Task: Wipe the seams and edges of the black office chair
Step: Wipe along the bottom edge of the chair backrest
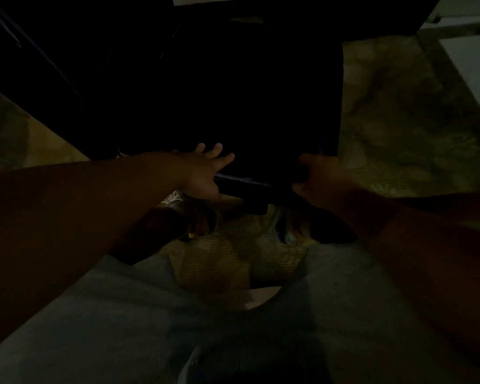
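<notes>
The scene is very dark and only a few things can be made out. The chair [233, 92] is seen from above as a large black mass that fills the upper middle of the view; its seams cannot be told in this light. Its near edge [250, 185] runs between the two hands, a little tilted, lower at the right side.

The left hand [205, 170] is laid on this near edge. Its fingers [219, 151] are spread wide and quite straight, resting on the black top surface, while the thumb side is placed against the front of the edge. Nothing is held in them.

The right hand [319, 176] is at the right end of the same edge, near the corner of the chair. Its fingers are curled and closed around the edge, or around something dark pressed on it; whether a cloth is held there cannot be told, because all is black at that place.

Under the chair a pale mottled floor [399, 120] is seen, at the right and also between the person's legs. Grey trousers [122, 314] cover the lower part of the view. A light shoe [175, 199] shows just below the left hand.
</notes>
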A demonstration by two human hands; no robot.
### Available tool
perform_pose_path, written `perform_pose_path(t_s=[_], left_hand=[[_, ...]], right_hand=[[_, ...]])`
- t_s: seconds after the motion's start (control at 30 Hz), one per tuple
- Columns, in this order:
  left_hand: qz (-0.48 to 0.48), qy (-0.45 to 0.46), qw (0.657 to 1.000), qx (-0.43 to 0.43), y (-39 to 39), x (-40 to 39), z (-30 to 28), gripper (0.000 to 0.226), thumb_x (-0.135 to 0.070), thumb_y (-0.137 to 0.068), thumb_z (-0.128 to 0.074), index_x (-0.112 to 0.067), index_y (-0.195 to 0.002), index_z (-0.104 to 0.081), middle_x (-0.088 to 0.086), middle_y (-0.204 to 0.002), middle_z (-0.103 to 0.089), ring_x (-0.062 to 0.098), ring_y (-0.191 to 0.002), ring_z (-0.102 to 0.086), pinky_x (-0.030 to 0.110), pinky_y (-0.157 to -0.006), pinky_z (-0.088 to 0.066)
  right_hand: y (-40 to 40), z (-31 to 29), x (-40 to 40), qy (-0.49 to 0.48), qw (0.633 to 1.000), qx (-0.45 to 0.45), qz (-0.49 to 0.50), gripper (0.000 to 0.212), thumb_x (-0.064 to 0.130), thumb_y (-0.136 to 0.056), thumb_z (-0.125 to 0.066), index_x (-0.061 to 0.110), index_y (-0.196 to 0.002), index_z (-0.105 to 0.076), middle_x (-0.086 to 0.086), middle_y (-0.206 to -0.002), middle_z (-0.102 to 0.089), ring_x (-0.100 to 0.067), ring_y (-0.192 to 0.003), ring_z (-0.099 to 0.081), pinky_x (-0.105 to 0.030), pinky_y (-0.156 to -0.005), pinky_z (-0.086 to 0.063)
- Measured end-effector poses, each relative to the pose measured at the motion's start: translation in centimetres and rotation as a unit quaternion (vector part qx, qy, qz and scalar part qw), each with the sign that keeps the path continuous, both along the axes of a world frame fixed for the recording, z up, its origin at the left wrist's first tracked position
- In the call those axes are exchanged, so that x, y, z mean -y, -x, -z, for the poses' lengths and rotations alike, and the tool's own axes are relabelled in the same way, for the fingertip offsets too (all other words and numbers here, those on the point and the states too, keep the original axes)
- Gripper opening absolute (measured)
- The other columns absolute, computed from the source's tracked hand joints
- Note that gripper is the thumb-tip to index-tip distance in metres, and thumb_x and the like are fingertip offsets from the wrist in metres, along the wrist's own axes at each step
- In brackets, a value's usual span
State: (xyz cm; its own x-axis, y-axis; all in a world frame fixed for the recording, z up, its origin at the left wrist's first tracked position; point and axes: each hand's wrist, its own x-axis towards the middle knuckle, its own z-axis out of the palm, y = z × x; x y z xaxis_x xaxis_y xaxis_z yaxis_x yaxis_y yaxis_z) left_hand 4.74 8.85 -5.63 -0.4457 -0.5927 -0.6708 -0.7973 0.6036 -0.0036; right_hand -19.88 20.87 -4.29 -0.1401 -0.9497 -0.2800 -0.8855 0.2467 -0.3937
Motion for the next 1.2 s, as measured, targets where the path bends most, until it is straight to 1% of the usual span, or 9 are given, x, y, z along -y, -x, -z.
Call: perform_pose_path(t_s=[0.43,0.57,0.73,0.83,0.9,1.0,1.1,1.13,1.2], left_hand=[[0.002,0.000,1.000,0.000,0.1,-0.2,-0.5,0.108,-0.056,-0.090,-0.068,-0.043,-0.157,0.015,-0.007,-0.166,0.025,0.029,-0.154,0.018,0.069,-0.119,-0.010],[-0.002,-0.009,1.000,-0.004,0.1,0.0,-0.4,0.108,-0.054,-0.090,-0.068,-0.042,-0.156,0.016,-0.006,-0.165,0.026,0.030,-0.154,0.019,0.069,-0.119,-0.009],[-0.007,-0.014,1.000,-0.011,0.5,-0.1,-0.9,0.109,-0.054,-0.089,-0.070,-0.040,-0.158,0.013,-0.005,-0.166,0.024,0.032,-0.154,0.018,0.065,-0.121,-0.010],[-0.042,-0.038,0.997,-0.053,0.5,-0.1,-1.4,0.103,-0.047,-0.090,-0.071,-0.037,-0.160,0.005,-0.004,-0.168,0.016,0.031,-0.155,0.013,0.056,-0.124,-0.012],[-0.086,-0.012,0.984,-0.154,0.2,-0.6,-1.7,0.093,-0.040,-0.093,-0.069,-0.032,-0.162,-0.007,0.004,-0.170,-0.003,0.031,-0.155,-0.007,0.045,-0.123,-0.023],[-0.185,0.104,0.907,-0.364,-0.4,-3.2,-1.5,0.067,-0.026,-0.097,-0.065,-0.024,-0.157,-0.034,0.006,-0.159,-0.037,0.022,-0.144,-0.037,0.031,-0.113,-0.035],[-0.355,0.150,0.801,-0.457,-1.1,-6.3,-0.1,0.044,-0.021,-0.098,-0.062,-0.027,-0.141,-0.055,-0.002,-0.132,-0.059,0.012,-0.119,-0.056,0.023,-0.093,-0.045],[-0.438,0.120,0.754,-0.475,-1.3,-7.1,0.5,0.036,-0.019,-0.098,-0.062,-0.027,-0.133,-0.060,-0.004,-0.120,-0.063,0.012,-0.110,-0.060,0.024,-0.085,-0.047],[-0.618,-0.029,0.606,-0.499,-1.4,-8.6,1.2,0.024,-0.015,-0.098,-0.057,-0.023,-0.120,-0.065,0.003,-0.113,-0.067,0.020,-0.102,-0.064,0.031,-0.075,-0.049]], right_hand=[[-0.1,0.4,0.0,-0.009,0.999,-0.013,-0.039,0.039,0.025,-0.086,-0.072,0.018,-0.123,-0.063,-0.006,-0.122,-0.061,-0.023,-0.109,-0.060,-0.025,-0.076,-0.041],[-0.2,0.6,0.1,0.026,0.998,-0.022,-0.043,0.044,0.020,-0.085,-0.071,0.015,-0.127,-0.059,-0.010,-0.131,-0.049,-0.029,-0.114,-0.055,-0.032,-0.086,-0.046],[0.1,0.7,0.2,0.048,0.998,-0.036,-0.037,0.043,0.018,-0.085,-0.070,0.016,-0.126,-0.059,-0.012,-0.127,-0.055,-0.032,-0.112,-0.057,-0.035,-0.084,-0.047],[0.2,0.9,0.3,0.046,0.997,-0.038,-0.045,0.038,0.018,-0.085,-0.069,0.015,-0.122,-0.061,-0.012,-0.123,-0.059,-0.032,-0.110,-0.058,-0.035,-0.082,-0.047],[0.2,1.1,0.5,0.047,0.997,-0.043,-0.053,0.034,0.019,-0.086,-0.069,0.014,-0.119,-0.062,-0.012,-0.120,-0.058,-0.032,-0.108,-0.059,-0.036,-0.082,-0.049],[0.4,1.3,0.7,0.041,0.997,-0.036,-0.053,0.031,0.020,-0.087,-0.067,0.013,-0.117,-0.061,-0.011,-0.121,-0.053,-0.030,-0.106,-0.057,-0.031,-0.077,-0.042],[0.7,1.5,0.7,0.046,0.998,-0.018,-0.040,0.034,0.021,-0.085,-0.070,0.014,-0.117,-0.061,-0.010,-0.121,-0.051,-0.028,-0.107,-0.056,-0.026,-0.078,-0.040],[0.8,1.5,0.6,0.047,0.998,-0.007,-0.043,0.033,0.021,-0.084,-0.071,0.015,-0.116,-0.062,-0.009,-0.121,-0.051,-0.027,-0.107,-0.056,-0.025,-0.078,-0.039],[0.8,1.6,0.5,0.042,0.997,0.011,-0.060,0.032,0.018,-0.083,-0.072,0.017,-0.113,-0.063,-0.008,-0.120,-0.052,-0.025,-0.107,-0.055,-0.022,-0.079,-0.038]])
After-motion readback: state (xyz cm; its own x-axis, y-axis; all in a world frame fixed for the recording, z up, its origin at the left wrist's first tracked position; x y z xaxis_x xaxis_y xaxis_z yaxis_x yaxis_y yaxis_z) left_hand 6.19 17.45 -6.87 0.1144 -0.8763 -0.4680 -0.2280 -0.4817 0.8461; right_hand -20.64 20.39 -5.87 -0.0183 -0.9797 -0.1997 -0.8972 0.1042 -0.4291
